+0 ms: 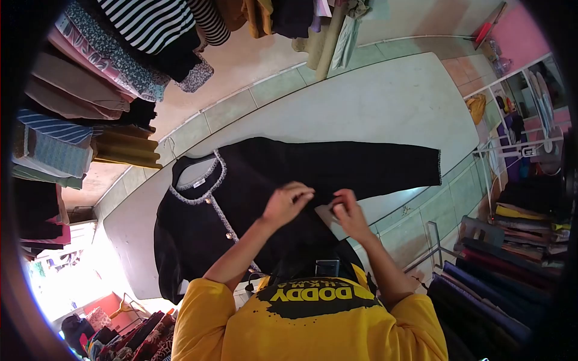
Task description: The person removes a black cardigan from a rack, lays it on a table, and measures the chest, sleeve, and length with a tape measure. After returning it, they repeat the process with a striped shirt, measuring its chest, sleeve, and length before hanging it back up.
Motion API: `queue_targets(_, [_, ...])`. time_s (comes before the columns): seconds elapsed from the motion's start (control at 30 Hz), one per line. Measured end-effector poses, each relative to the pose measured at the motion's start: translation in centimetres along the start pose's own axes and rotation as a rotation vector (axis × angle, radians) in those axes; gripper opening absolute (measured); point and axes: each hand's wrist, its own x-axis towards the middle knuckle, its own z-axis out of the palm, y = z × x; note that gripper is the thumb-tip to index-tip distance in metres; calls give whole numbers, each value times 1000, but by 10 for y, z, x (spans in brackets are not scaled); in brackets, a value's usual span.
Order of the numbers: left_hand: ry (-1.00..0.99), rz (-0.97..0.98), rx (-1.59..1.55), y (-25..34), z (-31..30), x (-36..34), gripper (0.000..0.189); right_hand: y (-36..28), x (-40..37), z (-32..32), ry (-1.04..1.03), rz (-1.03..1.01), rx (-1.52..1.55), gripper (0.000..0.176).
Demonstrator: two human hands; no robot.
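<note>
A black jacket (253,168) with grey-white braided trim and gold-coloured buttons (229,236) lies spread on a long white table. One sleeve (373,163) stretches out to the right. At the neck a hanger hook (170,144) sticks out, and a small white label (199,182) shows inside the collar. Over the middle of the jacket is my left hand (286,204), its fingertips pinched together. My right hand (351,215) is beside it, near the sleeve's lower edge, with its fingers curled in. Whatever either hand pinches is too small to make out.
The white table (385,99) runs diagonally across the view. Folded and hanging clothes (90,90) crowd the left and top. Dark garments (481,289) hang on a rack at lower right, near a white metal shelf (518,102). Patterned clothes (132,337) are at lower left.
</note>
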Motion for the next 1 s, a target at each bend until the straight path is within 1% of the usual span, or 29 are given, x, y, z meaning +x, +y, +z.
queue_targets(0.03, [-126, -198, -120, 4, 6, -9, 15, 6, 2, 15, 0, 16, 2, 33])
queue_targets(0.1, [-142, -398, -229, 4, 14, -19, 14, 6, 7, 35, 28, 0, -11, 34])
queue_targets(0.13, [-144, -402, -224, 0, 14, -21, 14, 6, 10, 41, 57, -17, -30, 35])
queue_targets(0.17, [-83, -450, -266, -3, 13, -23, 13, 7, 12, 44, 56, -15, -23, 35])
queue_targets(0.2, [-20, -498, -307, -5, 11, -25, 12, 7, 14, 47, 45, -15, -83, 34])
queue_targets(0.23, [-22, -503, -303, -8, 9, -27, 12, 7, 16, 50, 33, -15, -143, 34])
queue_targets(0.3, [-49, -480, -182, -12, -1, -23, 10, -4, 15, 54, 25, -13, -162, 31])
queue_targets(0.37, [102, -487, -28, -21, -14, -13, 9, -4, 16, 56, 19, -9, -182, 28])
queue_targets(0.4, [186, -541, 86, -26, -24, -2, 9, 2, 16, 56, 45, -45, -273, 24])
queue_targets(0.43, [295, -497, 155, -43, -34, 6, 9, 6, 16, 55, 72, -81, -365, 21])
queue_targets(0.47, [375, -481, 320, -44, -48, 18, 8, 7, 14, 54, 72, -76, -365, 21])
queue_targets(0.5, [432, -438, 410, -52, -60, 29, 7, 7, 12, 52, 85, -29, -351, 20])
queue_targets(0.53, [469, -353, 540, -66, -71, 39, 6, 7, 10, 51, 98, 17, -337, 19])
queue_targets(0.57, [451, -448, 614, -66, -79, 49, 6, 9, 9, 51, 100, 23, -339, 19])
queue_targets(0.6, [493, -392, 736, -64, -82, 57, 6, 12, 8, 51, 115, 53, -363, 19])
queue_targets(0.63, [488, -393, 732, -63, -84, 63, 6, 14, 7, 50, 130, 83, -388, 19])
queue_targets(0.7, [456, -457, 847, -62, -85, 72, 7, 14, 6, 50, 166, 95, -397, 19])
queue_targets(0.73, [429, -496, 858, -69, -85, 75, 8, 14, 6, 50, 198, 103, -404, 19])
queue_targets(0.77, [420, -495, 854, -71, -85, 76, 8, 12, 4, 48, 203, 111, -405, 19])
queue_targets(0.83, [433, -539, 836, -75, -84, 75, 10, 6, -1, 42, 271, 186, -421, 20])
queue_targets(0.93, [466, -485, 779, -84, -82, 72, 12, 23, -9, 32, 321, 167, -426, 19])
queue_targets(1.0, [491, -455, 733, -88, -84, 71, 13, 22, -12, 32, 363, 172, -403, 18])
